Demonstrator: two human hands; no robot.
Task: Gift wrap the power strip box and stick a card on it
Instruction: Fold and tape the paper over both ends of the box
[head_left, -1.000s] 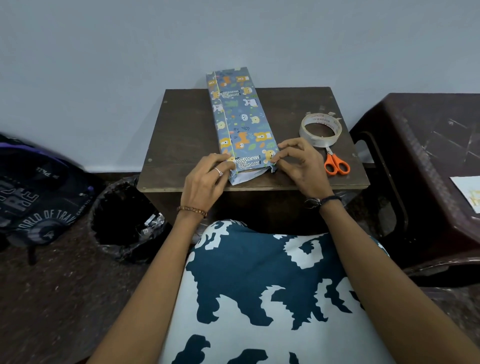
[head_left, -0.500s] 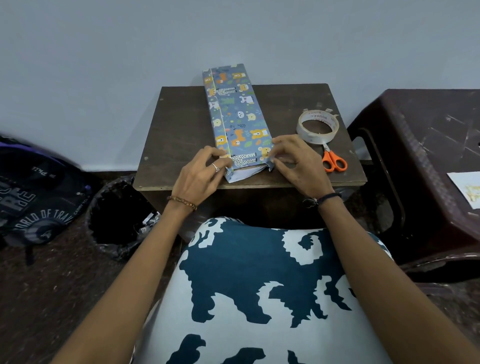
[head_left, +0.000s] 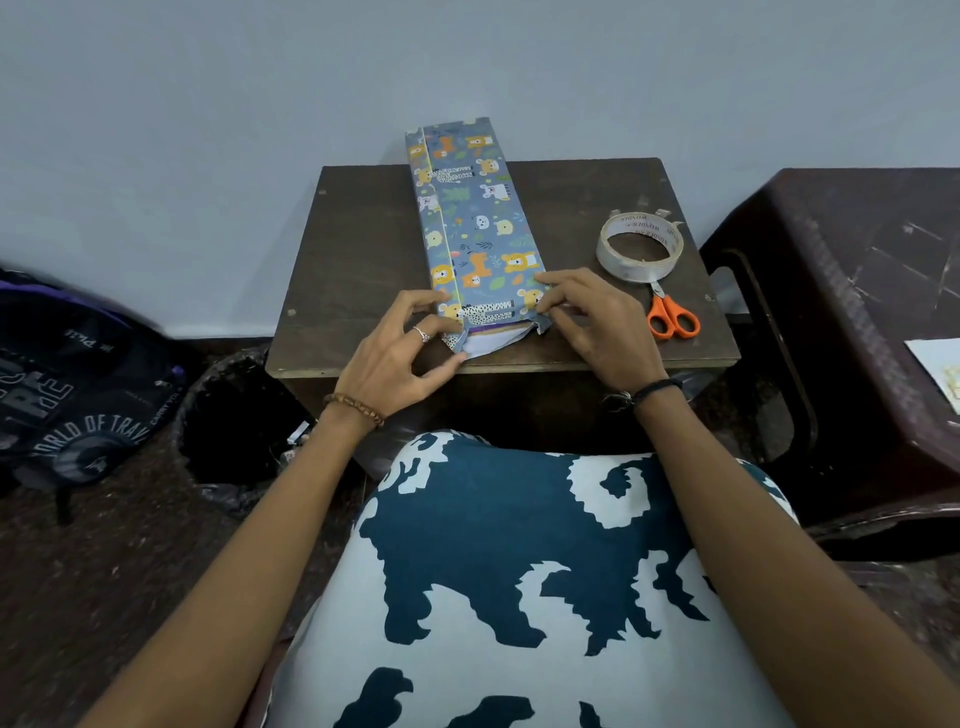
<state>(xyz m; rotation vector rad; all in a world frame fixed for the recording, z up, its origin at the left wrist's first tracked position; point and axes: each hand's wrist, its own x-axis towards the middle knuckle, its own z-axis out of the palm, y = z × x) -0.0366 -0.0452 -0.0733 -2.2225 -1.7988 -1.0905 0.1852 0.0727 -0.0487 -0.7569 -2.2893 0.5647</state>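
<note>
A pale grey wall (head_left: 208, 130) is seen across the upper part of the view. Below it, at the centre, a small dark brown tabletop (head_left: 363, 249) is placed against the wall. A dark brown plastic stool (head_left: 857, 291) stands at 3 o'clock from the tabletop, and a pale card (head_left: 937, 364) is laid on its near right part, cut off by the picture's edge. At 9 o'clock, on the floor, a dark backpack (head_left: 78, 395) with printed lettering is seen, and a black-lined waste bin (head_left: 234, 426) is set between it and the tabletop.

The power strip box (head_left: 475, 223), long and narrow, is laid on the tabletop and runs from 6 o'clock to 12 o'clock, its far end reaching past the back edge to the wall. It is covered in blue wrapping paper with animal prints. Its near end is not closed: the paper's white inner side and a strip of the box are shown there.

The left hand (head_left: 400, 358), with a ring and a beaded bracelet, is placed at the near left corner of the box, and the paper flap there is pinched by its curled fingers. The right hand (head_left: 597, 322), with a dark wrist band, is set at the near right corner, where the paper edge is pinched between thumb and fingers.

At 3 o'clock from the box, a roll of clear tape (head_left: 640, 248) is laid flat on the tabletop. Orange-handled scissors (head_left: 670, 314) are laid just beside it at its 6 o'clock, their blades touching the roll.
</note>
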